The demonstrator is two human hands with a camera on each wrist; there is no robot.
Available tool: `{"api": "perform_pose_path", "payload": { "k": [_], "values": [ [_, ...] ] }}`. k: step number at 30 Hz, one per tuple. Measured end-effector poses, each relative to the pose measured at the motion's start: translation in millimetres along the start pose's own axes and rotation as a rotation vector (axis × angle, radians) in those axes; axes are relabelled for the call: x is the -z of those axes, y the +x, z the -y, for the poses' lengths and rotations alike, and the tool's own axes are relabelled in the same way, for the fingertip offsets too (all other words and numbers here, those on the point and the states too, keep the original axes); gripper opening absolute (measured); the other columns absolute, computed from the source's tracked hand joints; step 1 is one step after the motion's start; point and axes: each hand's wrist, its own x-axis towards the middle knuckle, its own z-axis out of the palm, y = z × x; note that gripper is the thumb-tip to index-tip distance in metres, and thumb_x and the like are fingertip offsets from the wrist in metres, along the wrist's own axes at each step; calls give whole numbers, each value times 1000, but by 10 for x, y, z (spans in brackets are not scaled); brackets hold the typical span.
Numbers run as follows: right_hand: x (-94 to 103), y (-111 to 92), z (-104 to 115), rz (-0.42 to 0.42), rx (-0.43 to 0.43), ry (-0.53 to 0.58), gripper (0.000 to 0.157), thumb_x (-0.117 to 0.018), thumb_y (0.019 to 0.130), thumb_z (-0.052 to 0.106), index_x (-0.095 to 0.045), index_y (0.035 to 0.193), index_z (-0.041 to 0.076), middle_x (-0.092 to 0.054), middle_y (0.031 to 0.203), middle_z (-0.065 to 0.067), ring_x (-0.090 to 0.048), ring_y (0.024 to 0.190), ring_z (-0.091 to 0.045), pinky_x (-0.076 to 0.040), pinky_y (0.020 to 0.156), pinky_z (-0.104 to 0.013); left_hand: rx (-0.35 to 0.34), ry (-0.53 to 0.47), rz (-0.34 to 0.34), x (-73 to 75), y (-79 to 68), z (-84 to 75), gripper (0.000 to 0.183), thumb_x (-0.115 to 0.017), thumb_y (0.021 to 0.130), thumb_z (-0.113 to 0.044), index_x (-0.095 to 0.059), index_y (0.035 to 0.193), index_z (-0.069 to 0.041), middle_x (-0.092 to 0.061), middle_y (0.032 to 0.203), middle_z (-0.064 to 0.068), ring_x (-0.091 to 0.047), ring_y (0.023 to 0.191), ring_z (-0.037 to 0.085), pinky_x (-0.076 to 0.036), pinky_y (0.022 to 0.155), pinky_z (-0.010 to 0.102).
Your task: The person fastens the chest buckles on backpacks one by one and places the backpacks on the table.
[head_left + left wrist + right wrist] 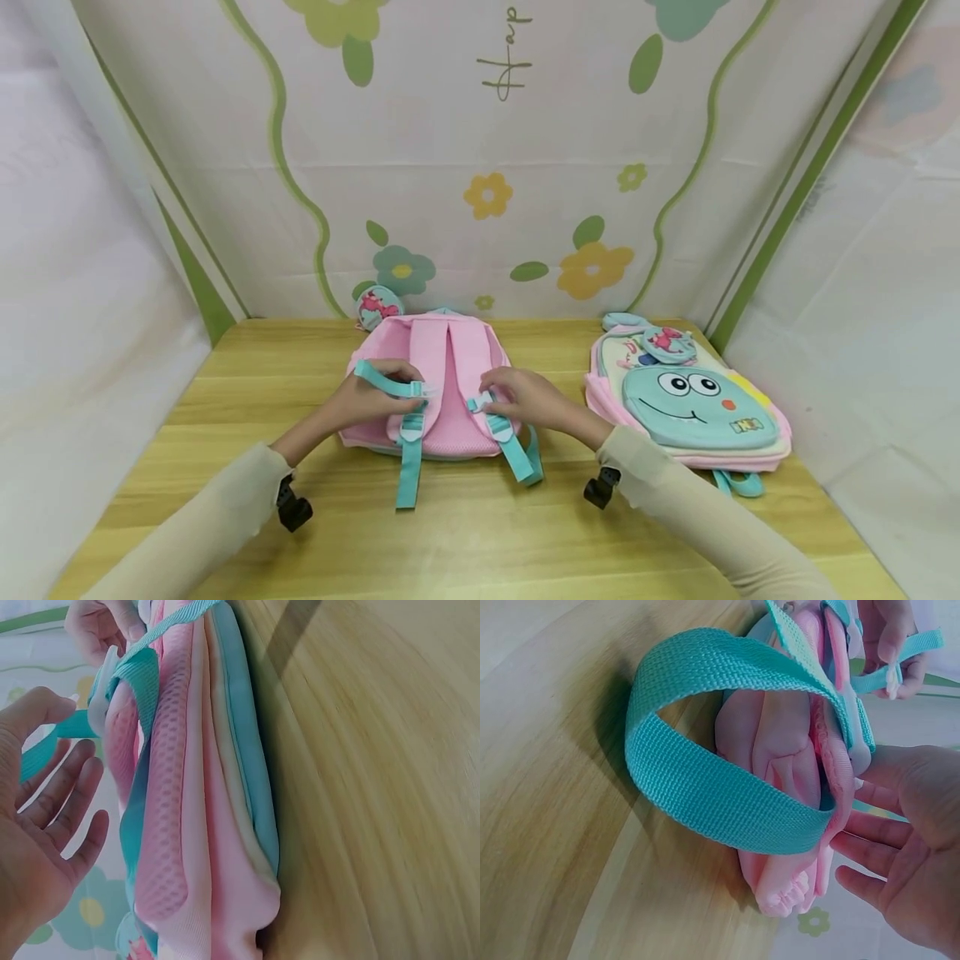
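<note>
A pink backpack (453, 429) lies on the table with its shoulder straps facing up and its mesh back showing. Over the left shoulder strap, my left hand (375, 392) pinches a teal webbing strap (382, 379) by its white buckle piece (422, 389); the strap's loose end sticks out past the thumb. Opposite it, my right hand (531, 400) grips another white buckle piece (482, 402) with thumb and fingers at the right shoulder strap. The two buckle pieces are apart. Below the hands, teal adjuster straps (408, 475) hang toward the table's front.
To the right lies a second backpack (697, 408) with a smiling teal face pocket. A round teal pouch (378, 307) with a pink figure sits behind the pink backpack. A flower-printed cloth (487, 125) rises behind the wooden table (480, 542).
</note>
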Motion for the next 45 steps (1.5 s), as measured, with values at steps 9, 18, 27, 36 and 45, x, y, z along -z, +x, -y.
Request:
{"api": "perform_pose_path", "payload": {
  "k": [9, 18, 27, 36, 45],
  "values": [
    [24, 19, 49, -9, 24, -14, 28, -75, 94, 23, -70, 118, 10, -72, 120, -5, -66, 108, -18, -53, 99, -40, -20, 96, 11, 85, -59, -29, 18, -85, 80, -3, -73, 93, -8, -74, 87, 1, -67, 80, 17, -57, 74, 22],
    [-17, 128, 136, -12, 71, 20, 28, -75, 94, 19, -72, 119, 9, -76, 112, -2, -71, 104, -15, -57, 94, -33, 1, 122, 12, 112, -67, -59, 20, -86, 79, -5, -75, 95, -8, -75, 89, 1, -68, 82, 18, -57, 76, 24],
    [-95, 187, 241, 22, 86, 55, 32, -76, 93, 15, -72, 124, 8, -77, 111, -3, -73, 104, -16, -58, 93, -35, -5, 65, 25, 123, -83, -65, 21, -87, 81, -11, -77, 100, -7, -77, 92, 2, -70, 84, 17, -58, 78, 23],
    [-177, 151, 210, 3, 93, 29, 47, -76, 92, 15, -63, 137, 7, -75, 116, -5, -72, 107, -17, -58, 94, -36, 3, 53, 22, 97, -96, -54, 22, -86, 82, -11, -77, 101, -6, -78, 94, 4, -72, 86, 19, -58, 79, 23],
    [-237, 120, 196, -30, 109, 12, 43, -75, 94, 15, -66, 135, 7, -74, 121, -6, -70, 107, -16, -57, 96, -36, -3, 37, 18, 76, -94, -30, 22, -86, 82, -9, -76, 101, -6, -78, 93, 4, -71, 85, 15, -58, 79, 22]
  ]
}}
